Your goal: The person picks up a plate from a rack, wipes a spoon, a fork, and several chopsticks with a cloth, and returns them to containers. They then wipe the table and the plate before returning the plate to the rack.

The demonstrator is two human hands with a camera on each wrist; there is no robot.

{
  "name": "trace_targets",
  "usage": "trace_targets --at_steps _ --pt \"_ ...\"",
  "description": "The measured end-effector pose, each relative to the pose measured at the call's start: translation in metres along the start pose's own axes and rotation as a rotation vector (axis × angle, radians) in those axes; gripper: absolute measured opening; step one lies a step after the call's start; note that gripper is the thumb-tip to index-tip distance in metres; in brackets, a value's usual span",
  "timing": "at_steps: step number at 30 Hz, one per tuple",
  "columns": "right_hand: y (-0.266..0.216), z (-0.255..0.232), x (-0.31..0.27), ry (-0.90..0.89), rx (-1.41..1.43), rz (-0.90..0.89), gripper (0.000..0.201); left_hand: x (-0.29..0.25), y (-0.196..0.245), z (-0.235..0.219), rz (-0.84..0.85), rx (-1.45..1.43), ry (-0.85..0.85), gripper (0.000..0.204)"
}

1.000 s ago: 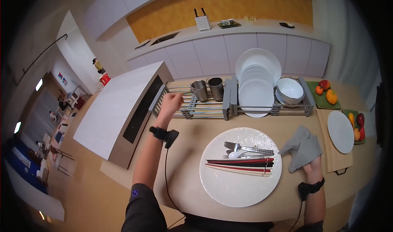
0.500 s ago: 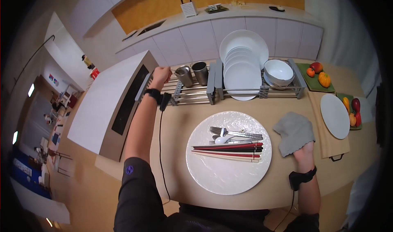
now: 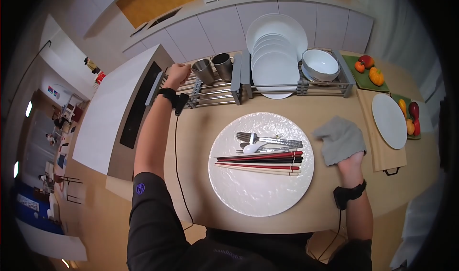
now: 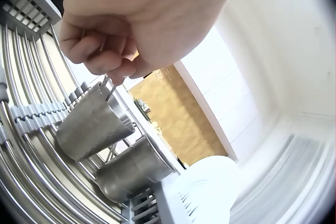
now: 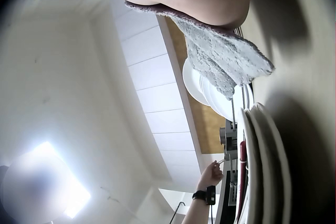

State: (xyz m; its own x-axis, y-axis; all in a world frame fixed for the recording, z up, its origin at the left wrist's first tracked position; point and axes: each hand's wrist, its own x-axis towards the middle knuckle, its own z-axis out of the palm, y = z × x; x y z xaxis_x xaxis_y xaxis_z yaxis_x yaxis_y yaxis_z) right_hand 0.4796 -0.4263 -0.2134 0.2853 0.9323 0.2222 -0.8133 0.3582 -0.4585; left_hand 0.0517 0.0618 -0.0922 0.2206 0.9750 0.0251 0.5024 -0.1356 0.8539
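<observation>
My L hand [image 3: 178, 75] is at the L end of the L rack [image 3: 236, 79], fingers curled, pinching a thin metal piece [image 4: 111, 92] right by the rim of the nearest steel cup [image 3: 204, 72]; can't ID it. 2nd steel cup [image 3: 223, 66] is just beside, same rack. My R hand [image 3: 350, 163] holds a grey cloth [image 3: 342, 139] on the R side of the desk [image 3: 330, 106]; fingers hidden by it, so can't tell if they're curled or flat. Btwn my arms: big white plate [image 3: 260, 194] w/ chopsticks [image 3: 260, 162] in a row, metal cutlery [image 3: 279, 142] + a white spoon [image 3: 251, 148] just behind. R rack has white plates [image 3: 276, 72] + bowls [image 3: 320, 65].
</observation>
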Motion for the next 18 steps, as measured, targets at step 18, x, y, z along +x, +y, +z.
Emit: trace_targets --at_steps 18 --pt "-0.018 0.002 0.001 0.181 -0.067 0.054 0.048 -0.245 0.117 0.161 0.903 0.559 -0.953 0.016"
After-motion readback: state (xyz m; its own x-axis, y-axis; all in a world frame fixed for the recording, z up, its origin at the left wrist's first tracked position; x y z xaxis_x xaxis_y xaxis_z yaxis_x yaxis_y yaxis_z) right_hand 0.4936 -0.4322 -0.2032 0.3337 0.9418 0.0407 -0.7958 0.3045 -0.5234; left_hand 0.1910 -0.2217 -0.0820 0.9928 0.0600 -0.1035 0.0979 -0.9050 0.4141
